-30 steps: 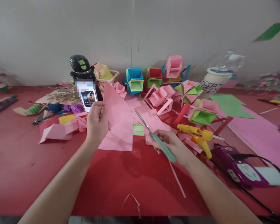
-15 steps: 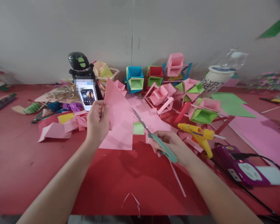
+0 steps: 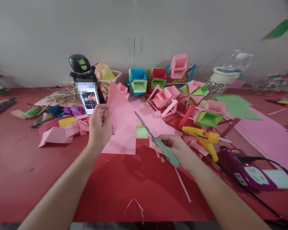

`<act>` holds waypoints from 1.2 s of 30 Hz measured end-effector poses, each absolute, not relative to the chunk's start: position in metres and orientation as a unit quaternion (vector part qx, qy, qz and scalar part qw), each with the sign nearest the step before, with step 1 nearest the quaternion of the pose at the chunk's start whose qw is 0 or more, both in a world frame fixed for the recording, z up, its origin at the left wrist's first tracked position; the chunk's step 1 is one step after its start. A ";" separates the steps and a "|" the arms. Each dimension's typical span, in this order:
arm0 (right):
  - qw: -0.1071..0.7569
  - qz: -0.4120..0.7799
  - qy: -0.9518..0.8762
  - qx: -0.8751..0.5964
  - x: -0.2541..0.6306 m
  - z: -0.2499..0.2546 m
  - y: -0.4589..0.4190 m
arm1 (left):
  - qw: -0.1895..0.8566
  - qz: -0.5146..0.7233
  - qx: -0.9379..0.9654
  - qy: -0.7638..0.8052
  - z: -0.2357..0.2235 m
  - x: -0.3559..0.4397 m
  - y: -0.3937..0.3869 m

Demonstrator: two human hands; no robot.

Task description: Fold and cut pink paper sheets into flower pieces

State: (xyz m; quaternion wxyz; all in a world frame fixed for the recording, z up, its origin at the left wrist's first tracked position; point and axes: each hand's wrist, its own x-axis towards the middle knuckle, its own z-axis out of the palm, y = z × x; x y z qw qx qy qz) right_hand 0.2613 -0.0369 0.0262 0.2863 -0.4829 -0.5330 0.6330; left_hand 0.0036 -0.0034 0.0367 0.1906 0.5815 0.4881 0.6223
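Observation:
My left hand pinches the left edge of a pink paper sheet, held tilted up over the table. In my right hand is a pair of scissors with green handles. The blades look closed and point up and left, their tip close to the sheet's right edge. A thin pink paper strip lies under the right hand. Behind the scissors are more pink sheets and a light green piece. Fingers of the right hand are partly hidden by the handles.
A yellow glue gun and a purple power socket with a black cable lie at right. Folded paper boxes line the back. A phone leans against a black figure. Paper scraps lie left.
The view has shifted slightly. My hands, the pink sheet and the scissors keep almost the same positions; the scissors look slightly more closed at the handles.

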 end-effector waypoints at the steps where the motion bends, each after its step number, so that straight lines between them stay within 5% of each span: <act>1: 0.286 0.630 -0.534 -0.485 0.262 0.026 -0.037 | 0.192 0.623 0.579 0.489 0.037 0.004 -0.003; 36: 0.307 0.667 -0.517 -0.440 0.258 0.030 -0.039 | 0.199 0.593 0.601 0.498 0.036 0.013 -0.010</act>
